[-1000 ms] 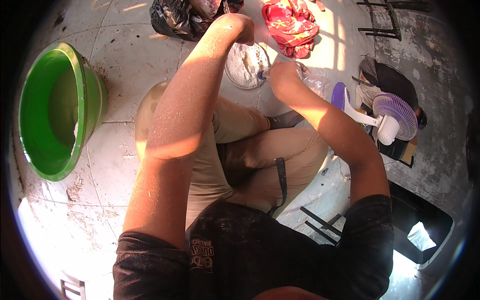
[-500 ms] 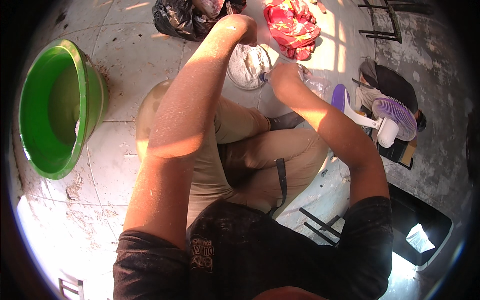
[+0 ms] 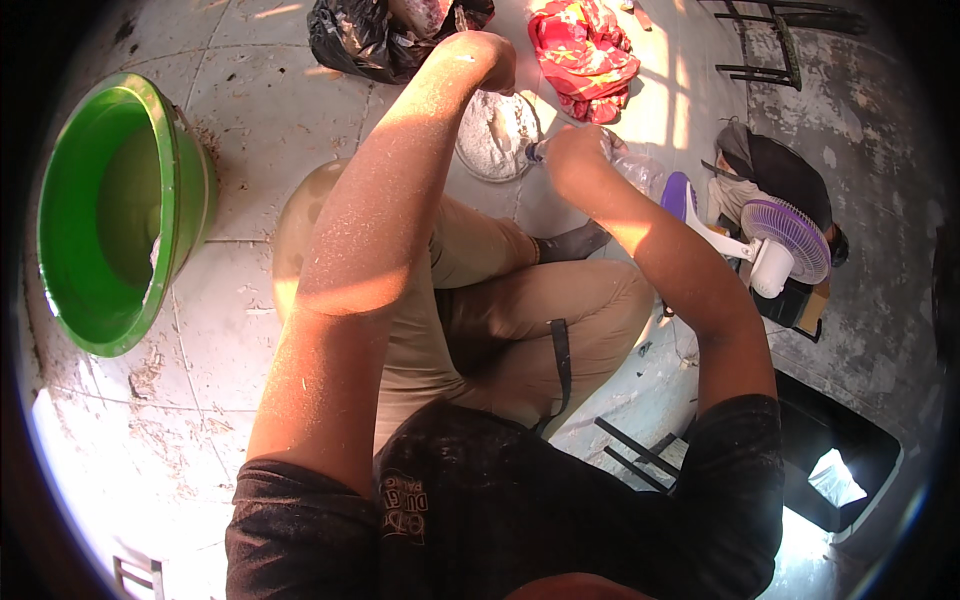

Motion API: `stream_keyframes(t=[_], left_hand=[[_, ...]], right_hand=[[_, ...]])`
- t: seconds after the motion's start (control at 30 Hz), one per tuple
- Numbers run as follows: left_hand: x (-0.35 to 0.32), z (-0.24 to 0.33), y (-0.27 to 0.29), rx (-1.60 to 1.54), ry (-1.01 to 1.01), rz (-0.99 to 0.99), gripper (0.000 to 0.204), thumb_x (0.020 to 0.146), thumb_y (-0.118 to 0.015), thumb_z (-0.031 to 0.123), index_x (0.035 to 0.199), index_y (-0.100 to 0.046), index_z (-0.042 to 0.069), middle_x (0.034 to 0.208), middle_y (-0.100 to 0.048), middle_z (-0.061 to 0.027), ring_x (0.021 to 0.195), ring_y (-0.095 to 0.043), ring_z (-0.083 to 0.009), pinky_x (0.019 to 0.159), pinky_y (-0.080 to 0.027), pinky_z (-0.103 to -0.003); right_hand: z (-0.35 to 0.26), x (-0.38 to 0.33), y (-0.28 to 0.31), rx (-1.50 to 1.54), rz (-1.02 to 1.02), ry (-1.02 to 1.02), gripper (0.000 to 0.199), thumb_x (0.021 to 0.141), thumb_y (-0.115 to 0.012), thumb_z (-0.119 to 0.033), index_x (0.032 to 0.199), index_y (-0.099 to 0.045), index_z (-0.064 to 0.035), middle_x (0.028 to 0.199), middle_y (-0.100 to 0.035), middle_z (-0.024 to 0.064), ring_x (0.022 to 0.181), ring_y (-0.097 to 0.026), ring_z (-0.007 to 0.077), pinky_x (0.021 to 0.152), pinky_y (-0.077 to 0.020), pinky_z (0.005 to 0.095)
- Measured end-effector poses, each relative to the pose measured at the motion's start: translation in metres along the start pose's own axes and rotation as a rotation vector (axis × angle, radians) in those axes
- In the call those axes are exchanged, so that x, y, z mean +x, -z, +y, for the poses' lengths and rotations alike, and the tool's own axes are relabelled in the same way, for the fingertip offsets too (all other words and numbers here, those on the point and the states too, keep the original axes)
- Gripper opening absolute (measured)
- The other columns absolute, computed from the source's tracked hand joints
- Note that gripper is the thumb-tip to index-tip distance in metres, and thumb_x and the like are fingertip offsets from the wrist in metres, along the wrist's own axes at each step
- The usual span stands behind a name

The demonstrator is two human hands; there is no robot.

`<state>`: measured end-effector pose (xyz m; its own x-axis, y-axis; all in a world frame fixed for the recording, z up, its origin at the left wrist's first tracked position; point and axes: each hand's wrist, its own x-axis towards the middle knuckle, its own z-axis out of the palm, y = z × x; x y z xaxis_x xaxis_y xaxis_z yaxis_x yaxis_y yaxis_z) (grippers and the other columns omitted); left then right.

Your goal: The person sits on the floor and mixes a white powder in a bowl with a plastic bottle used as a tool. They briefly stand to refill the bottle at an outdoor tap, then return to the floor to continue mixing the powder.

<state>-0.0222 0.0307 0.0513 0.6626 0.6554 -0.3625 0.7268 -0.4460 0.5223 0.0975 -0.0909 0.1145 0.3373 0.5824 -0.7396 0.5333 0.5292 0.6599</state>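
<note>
A round, shallow container of white powder (image 3: pixel 498 130) sits on the floor beyond my crossed legs. My left hand (image 3: pixel 492 62) bends down at the wrist over its far side. The fingers of that hand are hidden behind the wrist, so what they hold cannot be seen. At the container's right edge, my right hand (image 3: pixel 582 150) is closed around a clear plastic bottle (image 3: pixel 643 173). The bottle lies roughly sideways, its bluish neck end toward the powder. Pale dust speckles my left forearm.
A green tub (image 3: pixel 190 200) with cloudy liquid stands at left. Ahead lie a black plastic bag (image 3: pixel 355 45) and a red patterned cloth or bag (image 3: pixel 585 55). A white-and-purple fan (image 3: pixel 785 240) stands at right, beside a dark bundle (image 3: pixel 785 170). Debris litters the tiled floor.
My right hand and the bottle's neck end have shifted slightly to the right, away from the powder. My left hand has barely moved.
</note>
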Motion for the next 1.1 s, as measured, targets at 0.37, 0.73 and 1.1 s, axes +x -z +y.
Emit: stream_keyframes(t=[0.37,0.73,1.1], left_hand=[[-0.007,0.004,0.008,-0.026,0.044,-0.063,0.059,0.089,-0.079,0.044,0.129,-0.074,0.002,0.132,-0.073,-0.0163,0.122,-0.07,-0.0366,0.103,-0.057,-0.045],[0.002,-0.004,-0.001,-0.035,0.017,0.0,0.055,0.089,-0.079,0.044,0.124,-0.077,0.001,0.127,-0.075,-0.018,0.116,-0.072,-0.0375,0.099,-0.058,-0.046],[-0.004,0.004,0.008,-0.008,0.065,-0.056,0.041,0.096,-0.072,0.035,0.128,-0.076,0.009,0.13,-0.074,-0.0145,0.117,-0.073,-0.0343,0.098,-0.059,-0.044]], right_hand=[[0.005,0.02,-0.008,0.02,-0.016,-0.025,0.045,0.082,-0.086,-0.02,0.125,-0.078,-0.0086,0.128,-0.075,0.009,0.113,-0.075,0.0329,0.082,-0.0605,0.0659],[0.006,0.028,-0.013,0.03,0.015,-0.037,0.039,0.083,-0.084,-0.021,0.12,-0.081,-0.0111,0.128,-0.076,0.0085,0.114,-0.075,0.026,0.09,-0.0598,0.0417],[0.008,0.03,-0.012,0.025,0.014,-0.037,0.042,0.082,-0.084,-0.018,0.123,-0.079,-0.0089,0.128,-0.076,0.0093,0.113,-0.076,0.0271,0.087,-0.0619,0.045]])
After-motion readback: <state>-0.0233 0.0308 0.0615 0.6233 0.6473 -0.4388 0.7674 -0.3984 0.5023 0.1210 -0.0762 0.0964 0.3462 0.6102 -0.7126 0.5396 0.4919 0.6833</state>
